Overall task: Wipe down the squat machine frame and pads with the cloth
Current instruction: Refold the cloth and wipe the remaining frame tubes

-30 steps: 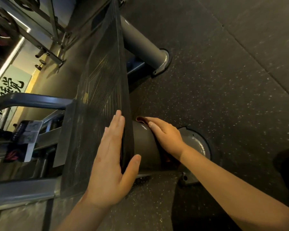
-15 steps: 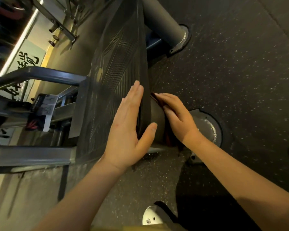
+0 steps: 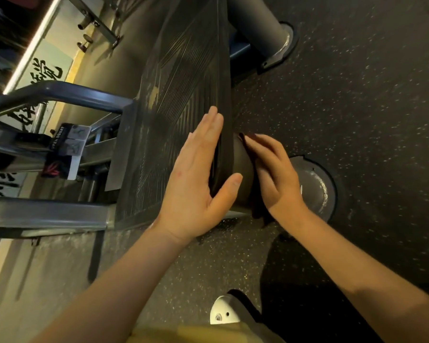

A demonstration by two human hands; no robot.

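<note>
Braces left hand (image 3: 196, 184) flat on footplate (image 3: 183, 70), fingers pressed together, thumb hooked over its 3 o'clock edge, probably for steadiness. Presses cloth (image 3: 258, 206) onto grey tube (image 3: 240, 164) at plate's 3 o'clock with right hand (image 3: 275, 177), fingers straight and close.

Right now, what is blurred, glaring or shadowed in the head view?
Head view: the right hand is motion-blurred at its fingertips over the cloth; glare sits on the metal foot disc; a heavy shadow covers the floor beneath the right forearm.
</note>
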